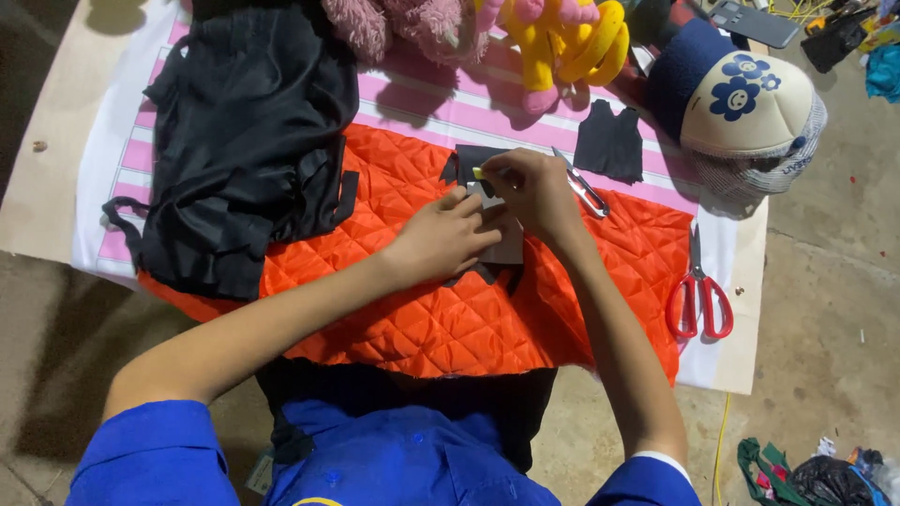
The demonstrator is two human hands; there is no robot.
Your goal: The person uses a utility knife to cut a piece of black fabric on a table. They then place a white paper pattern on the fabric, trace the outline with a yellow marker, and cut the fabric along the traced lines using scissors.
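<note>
Blue shirt (394,464) nearest me, sleeves framing the view. Beyond it, orange quilted fabric (441,319) spread across the board. My left hand (445,236) lies flat, fingers extended, pinning a grey paper pattern (506,245) over a black fabric piece (469,161). Right hand (534,192) sits just beyond, fingertips pinched shut on a small yellow chalk (479,172) touching the pattern's far edge; pattern's long axis runs away from me. Small snips (583,187) just right of that hand; red scissors (698,295) well apart near the board's right edge. Black cloth heap (244,141) crowds the left. Farther off: black vest cutout (609,142), cap (750,103), plush toys (553,37).
</note>
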